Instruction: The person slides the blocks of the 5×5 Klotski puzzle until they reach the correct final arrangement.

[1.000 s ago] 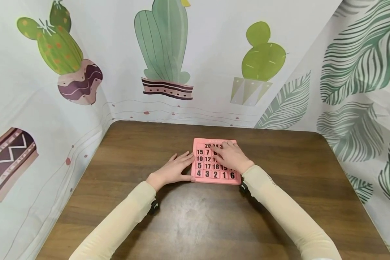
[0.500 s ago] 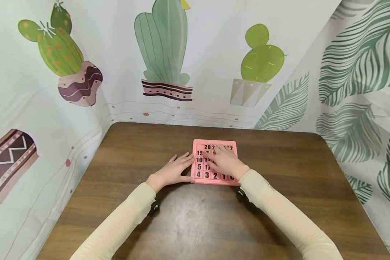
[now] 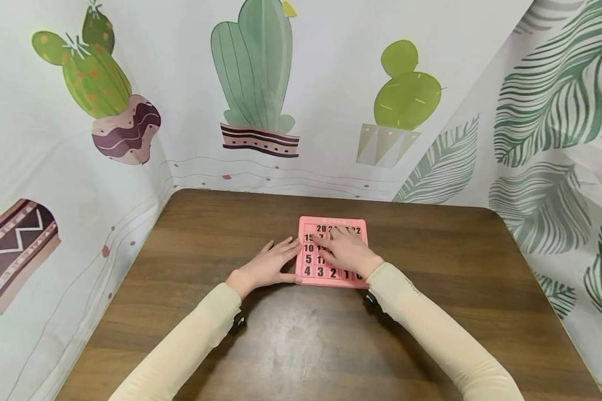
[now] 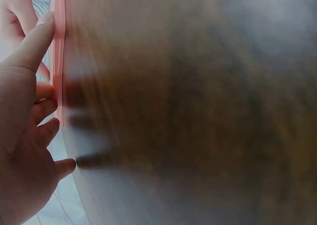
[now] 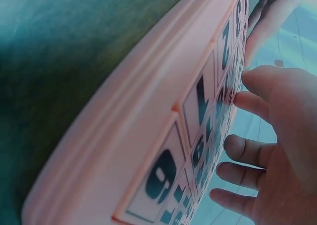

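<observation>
A pink sliding number puzzle (image 3: 308, 277) lies flat on the wooden table, its tiles marked with black numbers. Its top left slot shows no tile. My left hand (image 3: 263, 266) rests along the left edge, fingers spread, thumb near the lower corner; the left wrist view shows the thumb and fingertips at the pink rim. Over the tiles lies my right hand (image 3: 350, 252), its fingertips around the 15 and 7 tiles. In the right wrist view its fingers (image 5: 242, 175) reach loosely toward the tile faces. Several middle and right tiles are hidden beneath this hand.
The brown table (image 3: 291, 340) spreads out on all sides of the puzzle. Behind it hangs a white backdrop (image 3: 331, 83) printed with cacti and leaves. A small dark device (image 3: 238, 322) sits under the left wrist, another (image 3: 372, 301) under the right.
My right hand has shifted left and a little nearer, from the top row to the second row around tiles 15 and 7. The left hand stays at the puzzle's edge.
</observation>
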Tool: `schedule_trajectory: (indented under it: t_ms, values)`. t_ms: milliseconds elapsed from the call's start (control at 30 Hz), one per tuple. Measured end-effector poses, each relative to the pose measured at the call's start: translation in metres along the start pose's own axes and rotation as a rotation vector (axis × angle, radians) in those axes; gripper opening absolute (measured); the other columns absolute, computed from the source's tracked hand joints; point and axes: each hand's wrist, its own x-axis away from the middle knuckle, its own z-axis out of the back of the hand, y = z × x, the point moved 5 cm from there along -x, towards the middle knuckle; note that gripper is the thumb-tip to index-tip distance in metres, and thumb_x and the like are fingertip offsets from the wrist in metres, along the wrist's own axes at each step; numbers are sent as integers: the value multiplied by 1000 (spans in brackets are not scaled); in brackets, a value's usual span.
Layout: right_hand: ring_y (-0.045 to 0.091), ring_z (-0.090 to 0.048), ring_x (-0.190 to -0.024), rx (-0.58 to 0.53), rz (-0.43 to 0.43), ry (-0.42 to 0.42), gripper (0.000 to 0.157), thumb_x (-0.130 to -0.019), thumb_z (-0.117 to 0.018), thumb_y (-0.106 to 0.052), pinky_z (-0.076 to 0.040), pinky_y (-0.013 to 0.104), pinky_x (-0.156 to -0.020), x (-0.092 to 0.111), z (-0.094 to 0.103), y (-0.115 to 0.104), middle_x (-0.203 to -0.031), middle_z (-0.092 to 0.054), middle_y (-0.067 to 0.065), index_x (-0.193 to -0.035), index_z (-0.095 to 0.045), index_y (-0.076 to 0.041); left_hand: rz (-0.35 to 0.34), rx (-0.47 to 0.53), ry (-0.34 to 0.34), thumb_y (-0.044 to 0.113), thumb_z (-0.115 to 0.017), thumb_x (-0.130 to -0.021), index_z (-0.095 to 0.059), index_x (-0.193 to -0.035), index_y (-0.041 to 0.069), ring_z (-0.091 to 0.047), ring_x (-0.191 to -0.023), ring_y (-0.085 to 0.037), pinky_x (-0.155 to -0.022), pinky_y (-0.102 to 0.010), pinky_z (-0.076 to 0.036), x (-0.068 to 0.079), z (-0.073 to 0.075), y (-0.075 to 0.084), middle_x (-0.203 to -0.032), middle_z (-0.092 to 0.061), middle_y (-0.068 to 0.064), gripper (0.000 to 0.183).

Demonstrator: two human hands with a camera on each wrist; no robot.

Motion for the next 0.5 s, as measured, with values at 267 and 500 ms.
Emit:
schedule_trajectory:
  t_ms: [267, 500]
  values:
    - [42, -49, -138, 3, 4, -1, 49, -107, -55, -39, -35, 61, -117, -4, -2, 0, -140, -60, 22, -154, -55, -24, 1, 4, -2, 60, -67, -95, -32, -164, 9, -16, -160, -28, -124, -64, -13, 0, 0, 0, -171, -25, -9, 92]
    - [41, -53, -134, 25, 7, 17, 49, -107, -55, -39, -39, 60, -115, -6, -3, 1, -136, -62, 21, -153, -56, -24, 0, 4, 5, 59, -67, -96, -33, -164, 9, -16, -160, -28, -124, -65, -14, 0, -1, 0, -171, -26, -9, 91]
